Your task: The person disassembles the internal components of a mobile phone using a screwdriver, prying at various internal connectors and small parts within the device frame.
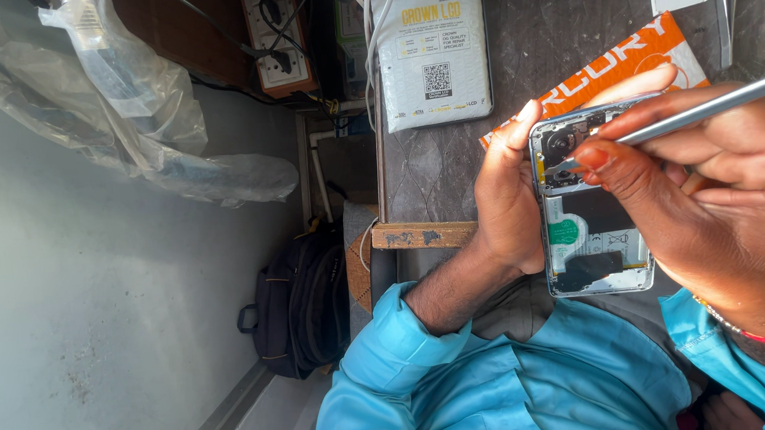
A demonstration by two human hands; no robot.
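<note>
**Opened phone, tool at its camera end**

Your left hand [504, 203] grips the phone [590, 210] by its edge over your lap. Your right hand [710, 194] pinches a tool [696, 112], tip on the phone's camera end. Beyond, the desk [432, 174] carries an orange packet [608, 66].

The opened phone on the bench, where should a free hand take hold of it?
Hold the opened phone by its long edges, coming from the left, as the left hand does. Its exposed insides face up and the right hand works a slim tool at the camera end.
</note>
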